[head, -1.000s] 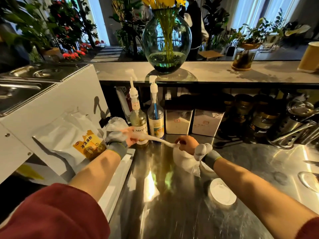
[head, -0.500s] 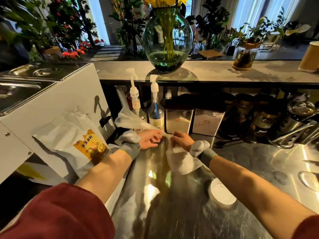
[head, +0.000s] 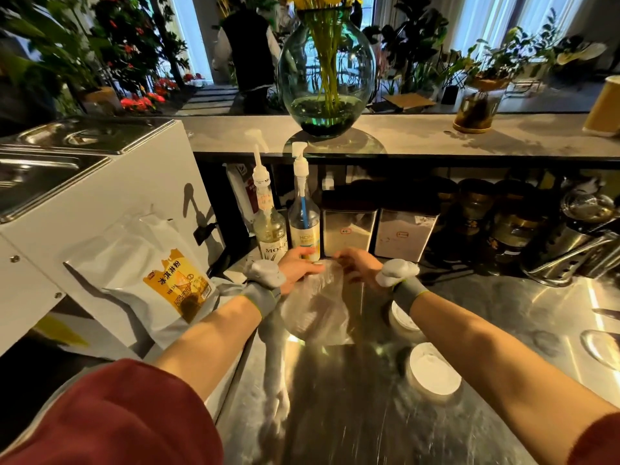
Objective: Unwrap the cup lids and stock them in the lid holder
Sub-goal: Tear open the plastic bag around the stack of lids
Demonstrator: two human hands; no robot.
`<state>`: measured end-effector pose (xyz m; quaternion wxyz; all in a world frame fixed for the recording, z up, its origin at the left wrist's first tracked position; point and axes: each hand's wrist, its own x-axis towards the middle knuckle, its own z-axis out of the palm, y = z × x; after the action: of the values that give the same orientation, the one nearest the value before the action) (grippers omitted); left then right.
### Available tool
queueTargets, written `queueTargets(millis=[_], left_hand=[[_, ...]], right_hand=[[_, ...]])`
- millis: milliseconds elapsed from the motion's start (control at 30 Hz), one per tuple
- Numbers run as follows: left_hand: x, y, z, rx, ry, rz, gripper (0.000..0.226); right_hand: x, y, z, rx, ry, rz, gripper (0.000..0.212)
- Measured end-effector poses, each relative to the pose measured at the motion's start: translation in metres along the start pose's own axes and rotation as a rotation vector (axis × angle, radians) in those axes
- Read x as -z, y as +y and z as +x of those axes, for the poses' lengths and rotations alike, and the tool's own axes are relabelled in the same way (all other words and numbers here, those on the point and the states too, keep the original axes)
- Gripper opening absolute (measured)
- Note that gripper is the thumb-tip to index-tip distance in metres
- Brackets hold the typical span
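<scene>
Nearest, two round white lids (head: 434, 373) lie bare on the shiny steel counter (head: 352, 414). Beyond them the thin, crinkly wrap (head: 315, 308), stretched into a taut strand a second ago, is now bunched together; left hand (head: 299, 265) and right hand (head: 360, 265) each clench its top. The unwrapping looks done, though I see no lid holder.

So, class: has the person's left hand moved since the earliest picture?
Yes. The left hand has shifted rightward, from in front of the left syrup bottle to in front of the right syrup bottle, meeting the right hand on the plastic wrap.
</scene>
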<state>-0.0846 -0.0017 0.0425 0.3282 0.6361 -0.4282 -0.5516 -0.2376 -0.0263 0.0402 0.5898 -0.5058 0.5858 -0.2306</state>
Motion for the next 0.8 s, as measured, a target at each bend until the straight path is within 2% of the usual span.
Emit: queueTargets(millis=[67,133,267,333,400,467,533,633,700,800], left_hand=[[-0.007,0.004,-0.002,-0.033,-0.029,0.04,0.062],[-0.011,0.007,-0.004,-0.038,-0.016,0.04,0.062],[-0.008,0.005,-0.005,-0.036,0.008,0.049,0.06],[-0.007,0.007,-0.005,-0.019,-0.032,0.033,0.055],[-0.007,0.01,-0.007,-0.004,-0.096,0.015,0.038],[-0.008,0.011,-0.01,0.015,-0.14,-0.063,0.01],[-0.011,0.01,-0.011,0.012,-0.112,-0.122,0.022],[-0.013,0.008,-0.012,-0.041,-0.03,-0.063,0.022],[-0.011,0.008,-0.011,-0.081,-0.005,-0.031,0.024],[-0.004,0.008,-0.012,-0.068,0.026,-0.057,0.03]], right_hand=[[-0.01,-0.001,0.001,0.077,0.001,-0.105,0.034],[-0.017,0.0,0.005,0.151,0.083,-0.128,0.033],[-0.012,0.002,0.014,0.245,0.199,0.169,0.029],[-0.009,0.003,0.014,0.274,0.245,0.2,0.029],[-0.01,0.004,0.011,0.266,0.293,0.171,0.027],[-0.013,0.007,0.01,0.258,0.309,0.182,0.025],[-0.018,0.004,0.007,0.249,0.26,0.25,0.022],[-0.021,-0.004,0.002,0.271,0.153,0.27,0.02],[-0.016,-0.004,-0.001,0.307,0.169,0.172,0.024],[-0.007,-0.001,-0.004,0.313,0.255,0.146,0.025]])
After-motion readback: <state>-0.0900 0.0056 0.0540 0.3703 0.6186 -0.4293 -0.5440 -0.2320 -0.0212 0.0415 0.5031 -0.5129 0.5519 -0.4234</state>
